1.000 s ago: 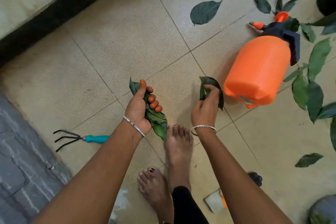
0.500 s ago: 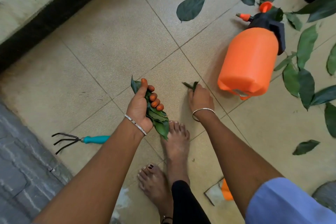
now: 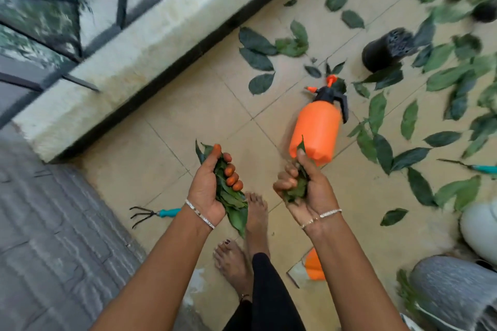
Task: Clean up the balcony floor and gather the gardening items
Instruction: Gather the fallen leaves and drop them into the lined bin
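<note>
My left hand (image 3: 208, 188) grips a bunch of green leaves (image 3: 234, 203) that sticks out above and below the fist. My right hand (image 3: 306, 191) holds a smaller crumpled wad of leaves (image 3: 297, 189), palm turned up. Both hands are raised above the beige tiled floor (image 3: 188, 105). An orange spray bottle (image 3: 316, 129) with a black pump head lies on its side just beyond my right hand. Many loose leaves (image 3: 382, 150) are scattered over the tiles to the right and far side. A small hand rake (image 3: 154, 213) with a teal handle lies left of my feet.
A black pot (image 3: 384, 54) lies tipped among the leaves at the far right. A teal-handled tool (image 3: 478, 168) shows at the right edge. Pale and grey pots (image 3: 454, 287) stand at the lower right. A low parapet (image 3: 129, 54) with railing runs along the left.
My right hand has lifted off the floor with the leaf crumpled in its palm. My head rose, widening the view to show the parapet, railing and more scattered leaves.
</note>
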Demonstrator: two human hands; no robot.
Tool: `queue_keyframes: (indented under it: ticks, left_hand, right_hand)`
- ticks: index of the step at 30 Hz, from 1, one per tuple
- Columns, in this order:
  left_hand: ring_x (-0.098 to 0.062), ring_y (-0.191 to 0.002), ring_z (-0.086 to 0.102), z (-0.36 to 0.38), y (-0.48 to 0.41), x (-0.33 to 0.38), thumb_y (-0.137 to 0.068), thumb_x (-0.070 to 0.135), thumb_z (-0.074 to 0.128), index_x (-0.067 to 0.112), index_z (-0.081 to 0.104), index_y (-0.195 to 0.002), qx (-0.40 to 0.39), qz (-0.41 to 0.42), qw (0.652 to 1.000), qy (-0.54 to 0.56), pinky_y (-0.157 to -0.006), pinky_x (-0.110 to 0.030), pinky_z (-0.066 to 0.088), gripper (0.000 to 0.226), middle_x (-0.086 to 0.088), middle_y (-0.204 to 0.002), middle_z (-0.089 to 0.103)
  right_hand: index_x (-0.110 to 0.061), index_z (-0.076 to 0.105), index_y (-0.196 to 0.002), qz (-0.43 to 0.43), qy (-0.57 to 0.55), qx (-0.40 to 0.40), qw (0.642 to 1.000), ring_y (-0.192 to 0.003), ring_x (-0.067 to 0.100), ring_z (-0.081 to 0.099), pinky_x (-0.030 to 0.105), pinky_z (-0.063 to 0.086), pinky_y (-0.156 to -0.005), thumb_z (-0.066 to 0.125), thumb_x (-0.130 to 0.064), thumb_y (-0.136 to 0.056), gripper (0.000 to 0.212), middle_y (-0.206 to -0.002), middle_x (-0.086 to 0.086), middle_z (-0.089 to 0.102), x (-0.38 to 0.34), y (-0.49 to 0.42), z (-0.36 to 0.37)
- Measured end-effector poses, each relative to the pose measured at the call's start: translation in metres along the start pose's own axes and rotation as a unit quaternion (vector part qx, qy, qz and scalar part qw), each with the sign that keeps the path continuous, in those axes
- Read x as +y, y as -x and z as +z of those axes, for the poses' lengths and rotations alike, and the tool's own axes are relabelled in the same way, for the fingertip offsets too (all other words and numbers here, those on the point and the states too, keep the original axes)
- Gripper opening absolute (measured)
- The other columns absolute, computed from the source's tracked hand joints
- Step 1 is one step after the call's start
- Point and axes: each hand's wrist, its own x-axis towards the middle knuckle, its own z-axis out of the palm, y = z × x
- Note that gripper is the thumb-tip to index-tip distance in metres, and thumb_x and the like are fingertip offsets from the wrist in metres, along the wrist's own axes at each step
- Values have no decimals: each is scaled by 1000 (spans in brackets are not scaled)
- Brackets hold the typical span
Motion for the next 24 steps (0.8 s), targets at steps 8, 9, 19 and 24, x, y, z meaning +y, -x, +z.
queue_keyframes:
  ticks: [8,9,19,24]
  left_hand:
    - [-11,-44,36,109,206,44,-97,41,52,17,52,-73,-97,56,993,-26,-42,-23,33,34,1,-58,37]
    - [-11,-45,36,119,235,47,-98,41,51,17,52,-73,-111,64,991,-27,-42,-23,33,34,2,-58,37]
    - [-11,-44,33,200,448,23,-99,42,49,18,52,-70,-221,81,971,-35,-40,-21,32,38,3,-55,35]
    - [-13,-42,34,251,498,0,-99,39,51,16,51,-70,-261,32,959,-108,-40,-22,33,37,1,-55,36]
  right_hand:
    - [-13,55,-74,-6,-1,-144,990,-35,7,20,17,23,-30,53,-24,-97,26,-54,-3,24,-74,189,102]
    - [-13,57,-73,-14,-7,-155,988,-33,6,18,16,21,-30,52,-25,-97,27,-51,-4,23,-83,219,113]
    - [-20,43,-55,-181,-23,-212,960,-30,7,19,19,20,-31,50,-14,-95,41,-43,-6,22,-155,456,150]
    - [-18,46,-59,-228,-66,-180,954,-31,6,23,18,23,-32,54,-20,-92,34,-41,-7,24,-186,528,137]
